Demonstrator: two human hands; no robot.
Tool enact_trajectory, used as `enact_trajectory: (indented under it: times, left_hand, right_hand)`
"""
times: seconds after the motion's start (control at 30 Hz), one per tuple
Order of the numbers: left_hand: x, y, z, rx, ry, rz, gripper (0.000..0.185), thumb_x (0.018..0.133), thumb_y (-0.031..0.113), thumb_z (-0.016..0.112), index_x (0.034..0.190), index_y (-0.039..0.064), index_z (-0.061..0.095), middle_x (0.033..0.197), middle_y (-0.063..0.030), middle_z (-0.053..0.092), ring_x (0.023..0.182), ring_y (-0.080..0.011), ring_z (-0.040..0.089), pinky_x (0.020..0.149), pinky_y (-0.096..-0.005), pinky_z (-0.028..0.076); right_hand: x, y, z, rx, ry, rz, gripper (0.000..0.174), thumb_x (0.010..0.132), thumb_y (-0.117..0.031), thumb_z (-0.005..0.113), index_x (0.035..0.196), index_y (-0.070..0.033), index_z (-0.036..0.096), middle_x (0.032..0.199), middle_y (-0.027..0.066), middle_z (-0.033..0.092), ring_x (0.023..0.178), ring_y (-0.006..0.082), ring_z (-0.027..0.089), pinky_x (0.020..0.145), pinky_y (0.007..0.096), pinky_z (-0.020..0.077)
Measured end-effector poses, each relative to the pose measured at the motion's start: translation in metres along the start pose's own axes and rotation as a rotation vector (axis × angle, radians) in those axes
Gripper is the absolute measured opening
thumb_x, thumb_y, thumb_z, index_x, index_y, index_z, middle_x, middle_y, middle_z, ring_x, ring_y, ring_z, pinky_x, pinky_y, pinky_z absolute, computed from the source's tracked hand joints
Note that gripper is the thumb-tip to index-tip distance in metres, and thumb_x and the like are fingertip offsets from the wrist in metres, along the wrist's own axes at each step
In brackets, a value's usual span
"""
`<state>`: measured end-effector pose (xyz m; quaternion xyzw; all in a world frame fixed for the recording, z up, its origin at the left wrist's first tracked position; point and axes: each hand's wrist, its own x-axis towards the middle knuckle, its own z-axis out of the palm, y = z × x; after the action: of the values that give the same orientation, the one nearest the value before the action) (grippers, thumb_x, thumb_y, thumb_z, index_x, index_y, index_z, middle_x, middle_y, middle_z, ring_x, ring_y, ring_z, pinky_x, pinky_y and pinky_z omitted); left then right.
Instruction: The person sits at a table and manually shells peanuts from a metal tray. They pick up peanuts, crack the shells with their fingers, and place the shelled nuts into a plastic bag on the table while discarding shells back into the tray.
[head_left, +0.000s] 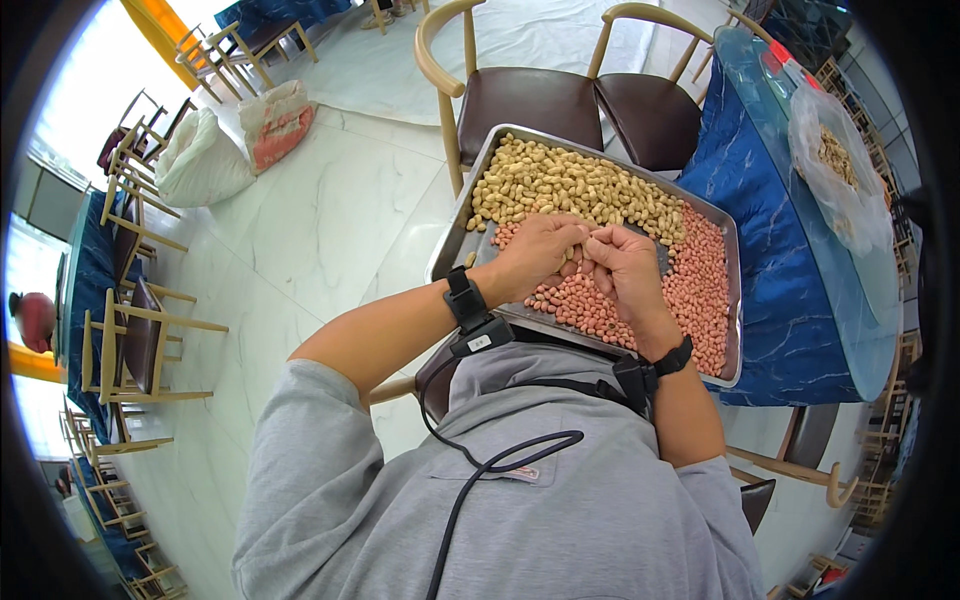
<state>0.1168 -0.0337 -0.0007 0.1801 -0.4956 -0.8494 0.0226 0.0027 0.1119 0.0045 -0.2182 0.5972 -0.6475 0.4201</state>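
Note:
My left hand (544, 246) and my right hand (624, 259) meet over a metal tray (436, 259), fingertips pinched together. Between them is a peanut, mostly hidden by the fingers. Another unshelled peanut (568, 253) shows within the curled fingers of my left hand. Unshelled peanuts (577, 180) cover the far part of the tray. Shelled pink peanut kernels (697, 300) spread along its right side and near edge, and a few lie beside my left wrist. One unshelled peanut (470, 259) rests alone at the left side.
Two dark-seated wooden chairs (529, 105) stand beyond the tray. At right, a glass-topped table (780, 300) with blue cloth carries a plastic bag (840, 165) of shells. Two sacks (199, 161) sit on the floor at left. A cable (457, 517) hangs across my shirt.

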Motion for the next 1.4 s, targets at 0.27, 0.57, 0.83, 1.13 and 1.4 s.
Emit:
enact_trajectory:
  times: [0.27,0.57,0.83,1.13,1.4]
  left_hand:
    - [0.002,0.006,-0.003,0.3,0.134,0.147,0.03,0.099,0.007,0.053,0.123,0.001,0.071,0.076,0.0015,0.064,0.055,-0.0037,0.051,0.045,-0.0197,0.036]
    - [0.0,0.021,-0.01,-0.016,-0.009,0.019,0.015,0.107,0.017,0.058,0.112,0.004,0.064,0.088,0.0001,0.06,0.061,-0.0042,0.048,0.044,-0.0183,0.03]
    - [-0.002,0.024,-0.001,0.209,0.069,0.1,0.011,0.101,0.011,0.061,0.095,0.003,0.065,0.073,0.0005,0.058,0.051,-0.0035,0.042,0.042,-0.0197,0.027]
    - [0.001,0.01,0.001,0.459,0.15,0.219,0.011,0.098,0.008,0.06,0.091,0.002,0.065,0.073,-0.0012,0.062,0.049,-0.0036,0.042,0.042,-0.0206,0.026]
    - [0.002,0.022,-0.007,0.363,0.168,0.175,0.014,0.098,0.014,0.061,0.087,0.005,0.062,0.069,-0.0004,0.056,0.05,-0.007,0.044,0.043,-0.023,0.03]
  right_hand:
    - [0.007,-0.005,0.008,-0.003,0.062,-0.041,0.013,0.1,-0.012,0.065,0.098,0.0,0.067,0.077,0.0069,0.069,0.045,0.0068,0.049,0.038,0.0214,0.0313]
    - [0.007,-0.02,0.001,0.059,-0.045,-0.087,0.015,0.1,-0.014,0.071,0.11,-0.004,0.066,0.079,0.0066,0.069,0.046,0.0041,0.047,0.04,0.0193,0.0318]
    - [0.01,0.003,0.01,0.376,-0.049,-0.088,0.012,0.097,-0.009,0.075,0.101,-0.001,0.067,0.073,0.0075,0.068,0.045,0.0064,0.053,0.038,0.0202,0.0338]
    - [0.009,0.008,0.009,0.237,0.0,-0.211,0.01,0.096,-0.006,0.07,0.094,0.003,0.065,0.07,0.0095,0.067,0.046,0.0103,0.057,0.04,0.0232,0.042]
    - [0.004,-0.022,0.006,0.164,0.106,-0.27,0.009,0.096,-0.008,0.065,0.099,0.0,0.066,0.072,0.0052,0.067,0.048,0.0066,0.053,0.041,0.0214,0.0388]
